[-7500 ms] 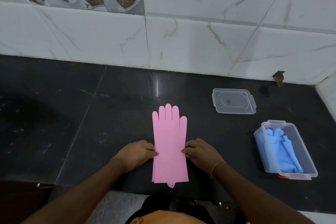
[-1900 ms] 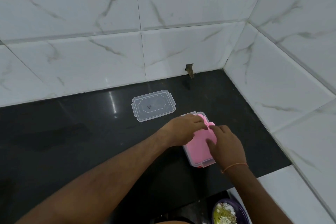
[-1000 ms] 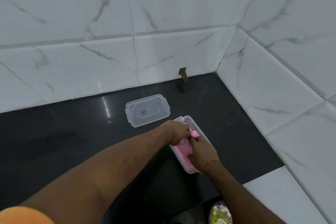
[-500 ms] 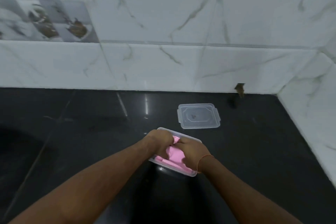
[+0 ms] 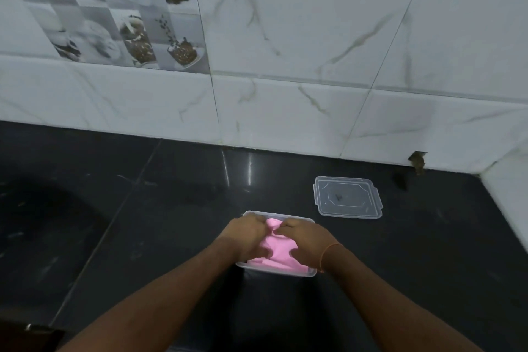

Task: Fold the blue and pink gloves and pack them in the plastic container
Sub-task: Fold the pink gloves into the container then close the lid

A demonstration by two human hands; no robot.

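Note:
The clear plastic container sits on the black counter in front of me, at the centre of the view. Folded pink gloves fill the top of it. My left hand and my right hand both rest inside the container, fingers curled and pinching the pink gloves on either side. The blue gloves are hidden from view, presumably under the pink ones. The container's clear lid lies flat on the counter to the right and behind.
White marble wall tiles rise behind the black counter. The wall turns a corner at the right. A small brown object sits at the wall's base near that corner. The counter's front edge runs at the lower left.
The pink gloves went from flat on the counter into the container. The container has moved left from the right corner to in front of me. Both hands stay on the gloves.

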